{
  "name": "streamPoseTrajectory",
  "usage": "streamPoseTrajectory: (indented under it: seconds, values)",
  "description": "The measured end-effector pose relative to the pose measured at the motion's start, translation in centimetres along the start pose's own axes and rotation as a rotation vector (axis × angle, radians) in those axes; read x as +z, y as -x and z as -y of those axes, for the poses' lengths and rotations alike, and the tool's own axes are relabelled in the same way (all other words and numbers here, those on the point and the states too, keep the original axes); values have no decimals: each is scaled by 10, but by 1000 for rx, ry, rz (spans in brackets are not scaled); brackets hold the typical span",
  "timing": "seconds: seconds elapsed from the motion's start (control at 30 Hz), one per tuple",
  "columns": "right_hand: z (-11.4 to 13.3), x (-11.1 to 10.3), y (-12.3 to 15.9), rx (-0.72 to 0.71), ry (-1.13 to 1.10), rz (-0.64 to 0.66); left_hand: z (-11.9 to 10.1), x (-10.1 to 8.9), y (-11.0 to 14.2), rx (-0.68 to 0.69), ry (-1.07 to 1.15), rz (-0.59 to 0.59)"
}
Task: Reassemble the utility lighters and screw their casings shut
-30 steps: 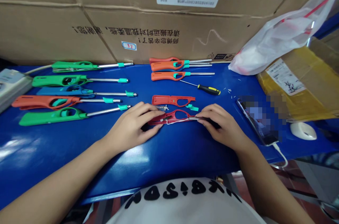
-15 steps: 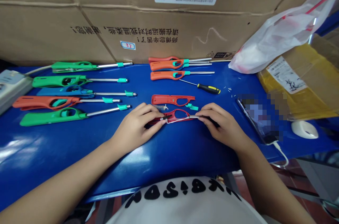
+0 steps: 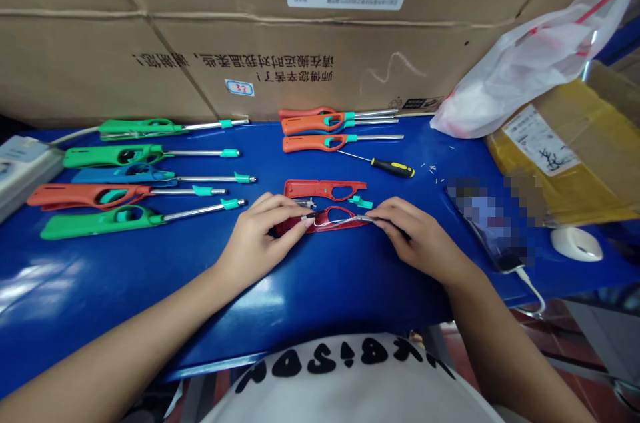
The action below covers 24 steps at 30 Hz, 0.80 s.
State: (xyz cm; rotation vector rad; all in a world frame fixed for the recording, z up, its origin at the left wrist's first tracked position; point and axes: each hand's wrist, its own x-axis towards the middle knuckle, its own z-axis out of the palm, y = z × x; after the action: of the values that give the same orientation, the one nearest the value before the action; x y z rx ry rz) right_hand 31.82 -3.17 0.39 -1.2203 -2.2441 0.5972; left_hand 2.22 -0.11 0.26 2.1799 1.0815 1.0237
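Note:
Pinched between the thumb and fingers of my left hand is a small black part, probably the igniter. A thin white wire runs from it toward the metal tube, whose end my right hand grips. Both parts are over an opened red lighter half-shell, partly covered by my left fingers. Just beyond lies the other red half-shell. Between the halves are a teal trigger and a small metal-and-clear piece, partly hidden by my left hand.
Several long lighters lie at the left, more orange ones at the back. A screwdriver, a phone with a cable and a white mouse are at the right. A large cardboard box stands behind the blue table.
The white wire between my hands has shifted upward across the half-shell, and the metal tube has tilted slightly. Both hands keep their grips and stay nearly in place.

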Motion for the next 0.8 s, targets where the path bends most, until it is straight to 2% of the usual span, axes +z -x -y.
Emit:
streamPoseTrajectory:
  seconds: [0.33,0.53,0.8]
  values:
    - [1,-2,0,-22,18,34,8,2,1,65,-25,54]
    - [-1,-1,-1,-43,6,-38,3,-3,-3,99,-112,103]
    - [-12,-2,1,-137,188,-54,3,2,-4,160,-177,123]
